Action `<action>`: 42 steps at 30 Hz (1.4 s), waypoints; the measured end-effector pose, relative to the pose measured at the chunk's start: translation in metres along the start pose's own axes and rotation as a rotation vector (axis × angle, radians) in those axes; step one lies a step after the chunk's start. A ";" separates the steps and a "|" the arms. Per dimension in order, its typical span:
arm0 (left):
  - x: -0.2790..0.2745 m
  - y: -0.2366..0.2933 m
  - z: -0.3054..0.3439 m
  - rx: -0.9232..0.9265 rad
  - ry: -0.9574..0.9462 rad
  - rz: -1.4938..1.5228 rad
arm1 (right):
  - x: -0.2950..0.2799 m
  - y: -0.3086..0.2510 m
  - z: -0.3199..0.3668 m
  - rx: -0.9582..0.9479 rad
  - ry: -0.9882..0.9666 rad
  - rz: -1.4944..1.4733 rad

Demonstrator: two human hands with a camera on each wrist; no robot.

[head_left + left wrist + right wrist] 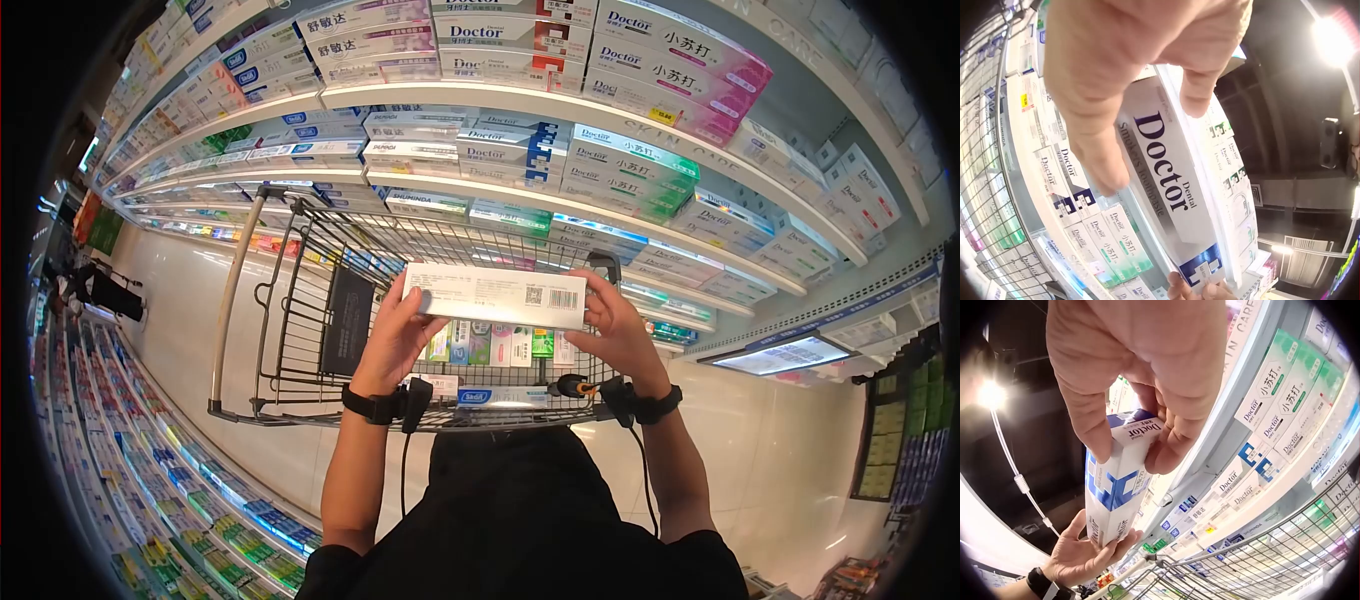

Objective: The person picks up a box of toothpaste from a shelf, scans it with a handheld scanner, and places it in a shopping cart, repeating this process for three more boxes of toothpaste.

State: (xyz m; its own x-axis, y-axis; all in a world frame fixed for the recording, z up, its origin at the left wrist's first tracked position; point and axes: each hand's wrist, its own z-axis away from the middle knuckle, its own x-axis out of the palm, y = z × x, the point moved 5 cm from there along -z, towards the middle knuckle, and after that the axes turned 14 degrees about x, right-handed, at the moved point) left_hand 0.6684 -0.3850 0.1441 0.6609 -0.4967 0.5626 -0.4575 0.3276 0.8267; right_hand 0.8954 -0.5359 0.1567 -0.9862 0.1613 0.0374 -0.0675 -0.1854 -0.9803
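Both hands hold a white toothpaste box (470, 292) level above the shopping cart, one at each end. Its side with fine print, a QR code and a barcode faces up to the head view. My left hand (385, 340) grips the left end between thumb and fingers. At the barcode end, my right hand (628, 335) pinches the box, thumb on the near side. In the left wrist view the front of the box (1160, 162) reads "Doctor Dental, Smokers Toothpaste". The right wrist view shows its end flap (1138, 430) between the right thumb and fingers.
The wire cart (290, 350) stands right before me, with several toothpaste boxes (500, 345) inside and a blue-and-white box (503, 397) near its handle. Beyond it rise shelves (450, 95) stacked with toothpaste. Another shelf of goods (180, 470) runs along the left.
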 end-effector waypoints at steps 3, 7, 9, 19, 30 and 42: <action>0.002 0.001 0.002 -0.069 -0.014 -0.120 | 0.001 -0.002 0.001 -0.017 0.001 0.080; -0.008 -0.003 0.002 -0.090 -0.017 -0.191 | 0.001 0.002 -0.002 -0.081 0.008 0.148; -0.013 -0.005 0.005 -0.108 0.008 -0.182 | 0.002 0.007 -0.006 -0.091 -0.005 0.164; -0.029 -0.013 0.005 0.000 -0.101 -0.163 | 0.005 0.023 -0.013 0.128 0.001 -0.144; -0.034 -0.006 -0.010 -0.006 -0.178 -0.473 | -0.003 0.031 -0.019 0.037 0.036 0.031; -0.119 -0.035 0.010 0.030 0.229 -0.235 | -0.054 0.218 -0.057 0.665 -0.090 0.912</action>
State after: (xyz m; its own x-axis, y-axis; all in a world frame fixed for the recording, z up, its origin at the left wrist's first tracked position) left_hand 0.5994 -0.3455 0.0478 0.8654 -0.3609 0.3475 -0.2921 0.2001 0.9352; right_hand 0.9428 -0.5301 -0.0699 -0.7139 -0.3633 -0.5987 0.6420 -0.6809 -0.3524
